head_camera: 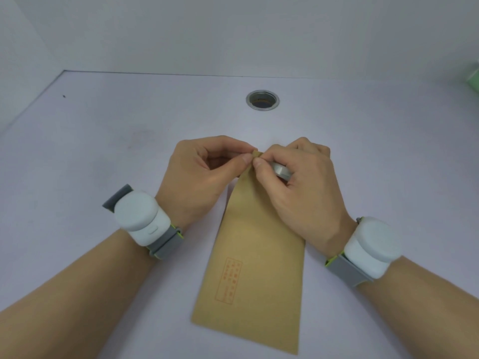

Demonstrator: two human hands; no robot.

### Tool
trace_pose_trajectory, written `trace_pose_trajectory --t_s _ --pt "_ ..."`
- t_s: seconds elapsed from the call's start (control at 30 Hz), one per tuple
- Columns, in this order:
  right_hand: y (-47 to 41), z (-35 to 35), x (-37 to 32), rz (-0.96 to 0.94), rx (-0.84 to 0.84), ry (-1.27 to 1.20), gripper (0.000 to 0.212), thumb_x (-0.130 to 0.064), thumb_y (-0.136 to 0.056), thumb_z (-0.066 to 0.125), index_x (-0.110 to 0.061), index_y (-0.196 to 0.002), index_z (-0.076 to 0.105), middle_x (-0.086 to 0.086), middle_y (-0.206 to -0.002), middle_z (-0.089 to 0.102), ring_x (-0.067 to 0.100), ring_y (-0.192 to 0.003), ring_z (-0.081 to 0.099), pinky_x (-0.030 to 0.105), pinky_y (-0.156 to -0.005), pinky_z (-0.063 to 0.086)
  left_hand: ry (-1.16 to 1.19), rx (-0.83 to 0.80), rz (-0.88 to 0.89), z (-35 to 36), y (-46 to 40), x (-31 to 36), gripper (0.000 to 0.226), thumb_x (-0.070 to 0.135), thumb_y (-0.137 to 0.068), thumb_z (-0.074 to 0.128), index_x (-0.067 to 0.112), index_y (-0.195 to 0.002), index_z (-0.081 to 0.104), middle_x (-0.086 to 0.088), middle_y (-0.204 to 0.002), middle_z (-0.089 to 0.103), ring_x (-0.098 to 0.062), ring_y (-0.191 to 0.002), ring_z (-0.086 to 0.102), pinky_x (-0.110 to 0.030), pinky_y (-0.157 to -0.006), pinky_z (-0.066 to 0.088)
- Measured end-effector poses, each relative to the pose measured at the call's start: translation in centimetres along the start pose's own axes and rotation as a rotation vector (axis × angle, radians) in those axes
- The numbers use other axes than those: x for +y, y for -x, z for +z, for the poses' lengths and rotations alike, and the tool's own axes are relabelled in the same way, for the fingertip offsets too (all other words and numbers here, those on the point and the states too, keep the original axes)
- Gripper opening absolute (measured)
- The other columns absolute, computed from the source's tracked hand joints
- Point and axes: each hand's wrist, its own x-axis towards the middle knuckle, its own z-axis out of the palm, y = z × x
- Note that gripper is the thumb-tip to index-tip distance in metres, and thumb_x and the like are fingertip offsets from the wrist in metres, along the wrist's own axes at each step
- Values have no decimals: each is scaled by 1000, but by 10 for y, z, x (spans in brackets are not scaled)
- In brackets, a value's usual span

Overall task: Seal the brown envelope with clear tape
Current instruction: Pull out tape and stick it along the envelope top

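Brown envelope (255, 255) — red stamp (228, 280) unreadable — far edge pinched by left hand (204, 174); right hand (298, 185) also grips tape roll (281, 172).

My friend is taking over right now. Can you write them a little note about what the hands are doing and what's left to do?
Left hand: pinches the far end of the brown envelope, thumb on top.
Right hand: holds the roll of clear tape in its curled fingers, with thumb and forefinger pinched at the same spot on the envelope.
The envelope lies flat on the white table, printed red box facing up, far end under the fingers.
Done: tape roll picked up and brought to the far end.
Left: I can't see any tape stuck on yet, so pull a strip, press it over the flap, and cut it.
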Motion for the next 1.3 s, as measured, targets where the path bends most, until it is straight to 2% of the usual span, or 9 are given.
trace_pose_trajectory --t_s 0.33,0.5,0.63,0.8,0.93,1.03,1.13,1.2,1.3 --pt "0 1 0 4 28 -10 24 -31 -95 60 -25 -72 67 -10 -62 60 15 -79 54 37 -90 34 25 -42 9 -1 2 3 15 -4 -94 68 7 -94 79 -9 -94 82 -14 -83 77 -25 -80 59" --pt "0 0 -2 -21 29 12 23 -29 -93 60 -24 -72 67 -12 -60 58 16 -78 54 37 -89 33 41 -36 19 -1 1 3 14 1 -92 72 11 -86 78 0 -81 80 -10 -76 74 -21 -74 57" --pt "1 0 -4 -38 29 32 23 -29 -93 61 -23 -72 67 -15 -60 53 17 -78 54 39 -89 34 -33 -41 50 -1 1 3 15 5 -96 70 12 -85 76 2 -78 76 -9 -73 70 -20 -72 54" --pt "1 1 -5 -61 15 86 23 -34 -94 60 -24 -76 69 -21 -60 46 17 -79 53 44 -93 35 -191 -40 108 1 0 0 12 15 -98 63 12 -89 70 1 -81 70 -8 -76 63 -26 -74 52" --pt "1 2 -4 -9 13 121 23 -41 -95 57 -26 -82 69 -22 -60 45 13 -80 50 38 -94 31 -289 69 77 -1 -3 -4 14 22 -100 59 19 -88 65 9 -76 63 -6 -69 55 -23 -68 45" --pt "0 0 -2 11 83 61 20 -30 -96 58 -22 -82 70 -19 -58 43 12 -77 47 34 -89 34 -225 138 4 -6 -9 -10 15 31 -96 59 25 -85 67 8 -74 63 -12 -68 54 -34 -68 45" --pt "0 -1 -4 11 100 28 17 -26 -95 59 -21 -82 70 -18 -61 45 11 -80 46 32 -88 33 -141 149 -4 -6 -8 -10 12 28 -93 65 22 -85 72 1 -81 73 -18 -75 65 -42 -78 54" --pt "0 0 -5 -2 90 61 17 -27 -94 58 -22 -82 70 -17 -62 49 13 -81 48 33 -90 32 -157 144 15 -5 -6 -9 10 21 -95 68 19 -87 74 -2 -84 77 -17 -78 72 -38 -78 58" --pt "0 1 -2 -8 64 116 18 -26 -94 57 -24 -81 70 -15 -61 53 17 -82 51 35 -92 30 -210 138 39 -4 -4 -6 12 15 -95 70 21 -86 75 6 -80 77 -8 -74 71 -22 -71 54"
